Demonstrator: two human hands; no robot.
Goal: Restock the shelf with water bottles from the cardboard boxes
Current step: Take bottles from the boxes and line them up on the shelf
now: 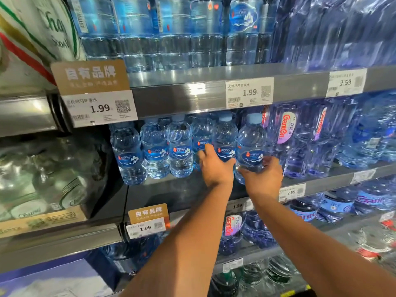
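Note:
Small clear water bottles with blue labels and pale blue caps stand in a row on the middle shelf (167,189). My left hand (214,166) grips the lower part of one bottle (225,138) in that row. Just to its right, my right hand (264,174) grips another bottle (250,142) from below, slightly in front of the row. Three more bottles (154,146) stand to the left of my hands. No cardboard box is in view.
Shrink-wrapped packs of larger bottles (321,133) fill the shelf to the right. The shelf above (192,97) carries more bottles and price tags reading 1.99. Glass jars (42,179) sit in the unit at left. Lower shelves hold further bottles.

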